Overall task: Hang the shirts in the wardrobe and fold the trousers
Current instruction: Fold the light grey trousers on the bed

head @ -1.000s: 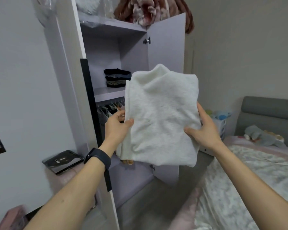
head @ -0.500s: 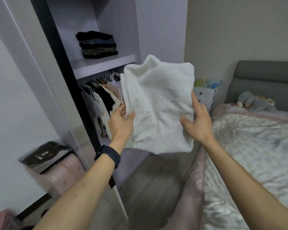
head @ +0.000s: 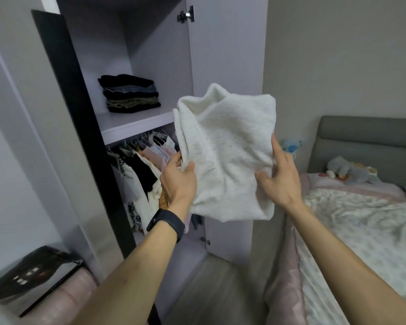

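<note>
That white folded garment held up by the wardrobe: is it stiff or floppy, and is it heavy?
Probably floppy: the white folded garment sags and creases between the left hand and right hand. Likely light, since pinches at its sides carry it. It may unfold if one hand lets go.

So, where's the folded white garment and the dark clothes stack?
Folded white garment point(head: 227, 156): head view, middle of its front face.
Stack of dark folded clothes point(head: 130, 95): head view, front of the pile.
</note>
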Demonstrator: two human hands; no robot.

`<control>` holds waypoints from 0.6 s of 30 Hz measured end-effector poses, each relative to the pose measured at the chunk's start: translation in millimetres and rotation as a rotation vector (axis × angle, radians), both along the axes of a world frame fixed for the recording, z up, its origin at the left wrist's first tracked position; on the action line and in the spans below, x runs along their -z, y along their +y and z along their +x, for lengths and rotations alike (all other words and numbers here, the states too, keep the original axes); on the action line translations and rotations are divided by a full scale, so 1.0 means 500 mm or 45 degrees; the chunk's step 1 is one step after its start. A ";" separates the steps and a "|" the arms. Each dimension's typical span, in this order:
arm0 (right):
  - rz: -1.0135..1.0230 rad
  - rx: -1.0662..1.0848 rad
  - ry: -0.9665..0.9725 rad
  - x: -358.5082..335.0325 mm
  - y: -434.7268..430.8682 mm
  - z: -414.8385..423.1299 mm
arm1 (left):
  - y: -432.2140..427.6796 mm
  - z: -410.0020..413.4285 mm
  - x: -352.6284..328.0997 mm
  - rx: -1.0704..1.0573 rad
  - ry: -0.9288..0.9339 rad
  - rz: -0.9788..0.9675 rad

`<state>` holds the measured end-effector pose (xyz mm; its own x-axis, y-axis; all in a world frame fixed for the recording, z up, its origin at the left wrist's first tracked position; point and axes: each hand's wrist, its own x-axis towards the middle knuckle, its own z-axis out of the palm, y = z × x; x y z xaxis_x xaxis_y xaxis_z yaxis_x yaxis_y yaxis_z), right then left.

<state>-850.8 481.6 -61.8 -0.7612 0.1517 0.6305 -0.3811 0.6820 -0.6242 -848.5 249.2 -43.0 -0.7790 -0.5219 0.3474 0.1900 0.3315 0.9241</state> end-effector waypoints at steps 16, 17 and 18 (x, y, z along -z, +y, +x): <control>0.107 -0.455 0.104 -0.174 -0.243 -0.679 | -0.214 -0.503 -0.184 -0.576 -0.010 -0.154; 0.100 -0.529 0.129 -0.211 -0.274 -0.738 | -0.246 -0.537 -0.216 -0.621 -0.005 -0.160; 0.117 -0.574 0.142 -0.242 -0.294 -0.771 | -0.268 -0.550 -0.235 -0.643 -0.006 -0.162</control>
